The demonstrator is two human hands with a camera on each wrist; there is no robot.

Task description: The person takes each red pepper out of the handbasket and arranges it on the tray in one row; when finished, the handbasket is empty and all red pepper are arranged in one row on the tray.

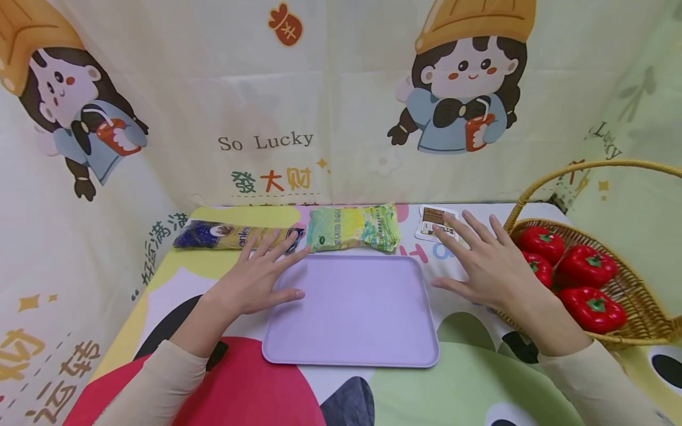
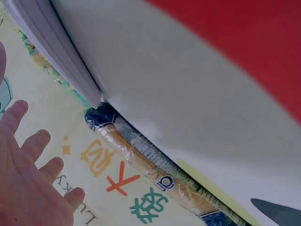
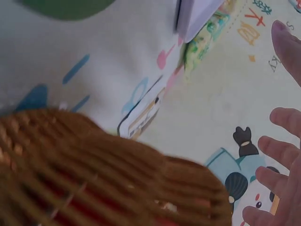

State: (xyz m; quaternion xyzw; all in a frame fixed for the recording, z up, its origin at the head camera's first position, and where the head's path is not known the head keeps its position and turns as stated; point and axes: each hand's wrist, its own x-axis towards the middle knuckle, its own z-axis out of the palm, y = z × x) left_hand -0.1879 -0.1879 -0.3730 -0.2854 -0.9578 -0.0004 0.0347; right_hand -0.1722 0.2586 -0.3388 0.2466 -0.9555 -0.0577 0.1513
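A lavender rectangular tray point(image 1: 351, 313) lies on the table between my two hands. My left hand point(image 1: 256, 275) hovers over the tray's left side with fingers spread, holding nothing. Behind it lies a long blue-and-gold packet point(image 1: 213, 235), which also shows in the left wrist view as a clear-wrapped packet point(image 2: 146, 162). My right hand point(image 1: 492, 260) is spread in the air between the tray and the basket, also holding nothing. Beyond its fingertips a flat white-edged package point(image 1: 433, 225) with a brown picture lies on the table. A green-and-yellow packet point(image 1: 351, 228) rests behind the tray.
At the right stands a wicker basket point(image 1: 647, 296) with a tall arched handle point(image 1: 597, 168). It holds several red peppers point(image 1: 591, 266). A printed cloth point(image 1: 362, 106) hangs behind the table and along its sides. The tablecloth point(image 1: 256, 384) has large coloured shapes.
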